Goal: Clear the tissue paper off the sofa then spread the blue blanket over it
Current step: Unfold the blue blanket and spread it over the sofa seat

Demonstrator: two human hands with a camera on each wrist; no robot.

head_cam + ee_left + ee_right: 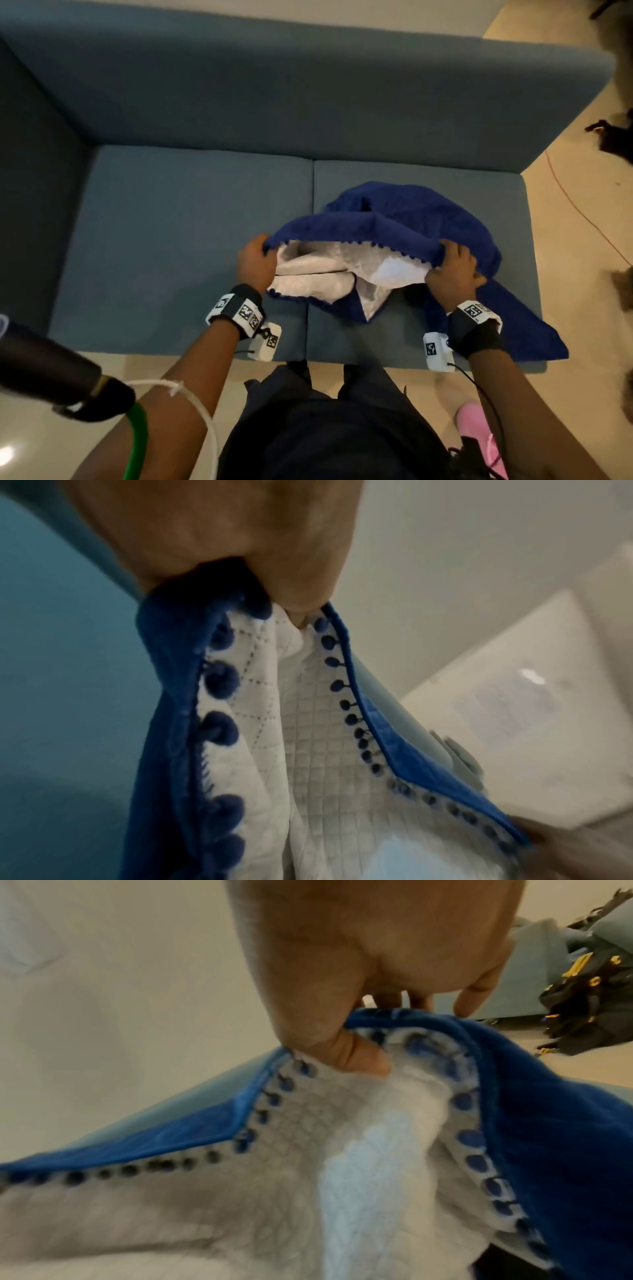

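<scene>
Both hands pinch one pom-pom-trimmed edge of the bunched blue blanket with white quilted lining [404, 219]: left hand [255, 262] leftward, right hand [452, 270] rightward; bulk lies beyond them on the grey-blue fabric sofa [191, 240]

The blanket [421, 219] was plush blue cloth backed with white quilted fabric; the sofa [191, 219] was matt woven cloth.

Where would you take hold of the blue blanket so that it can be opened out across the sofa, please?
Probably along its pom-pom trimmed edge, from the front of the sofa, two grips set apart. The blue blanket lies bunched on the right seat cushion, white quilted side showing, and that hem is its one free, traceable line. The left hand and right hand pinch it there now.
</scene>
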